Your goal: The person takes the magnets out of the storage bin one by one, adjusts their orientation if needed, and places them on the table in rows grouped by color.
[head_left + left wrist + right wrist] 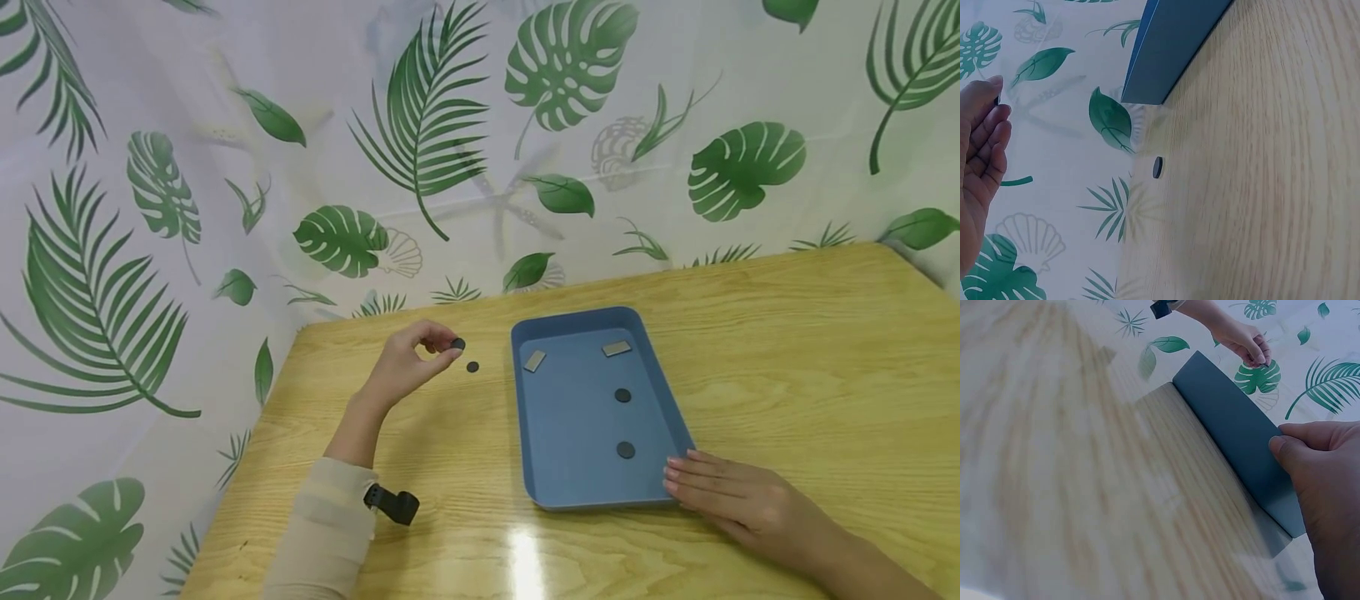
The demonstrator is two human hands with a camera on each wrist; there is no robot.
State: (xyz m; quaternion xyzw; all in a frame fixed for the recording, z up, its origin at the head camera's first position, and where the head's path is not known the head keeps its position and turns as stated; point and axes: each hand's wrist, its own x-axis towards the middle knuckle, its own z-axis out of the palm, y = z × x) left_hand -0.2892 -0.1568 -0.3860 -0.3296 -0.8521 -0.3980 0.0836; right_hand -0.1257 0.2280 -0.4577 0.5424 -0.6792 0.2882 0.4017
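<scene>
And here's the left hand (408, 360), pinching a disc (458, 343) between thumb and fingers, up off the table (817, 358), left of the tray (566, 425)! A loose disc (472, 367) lies on the wood close by. Over right, the right hand (757, 504) grips the tray's near right corner. Inside: two bars (617, 348) at the far end, two more discs (626, 450) on the right, one nearer.

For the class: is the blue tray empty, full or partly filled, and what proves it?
Partly filled: in the head view, the blue tray holds two dark discs and two grey rectangular pieces, all lying apart.
</scene>
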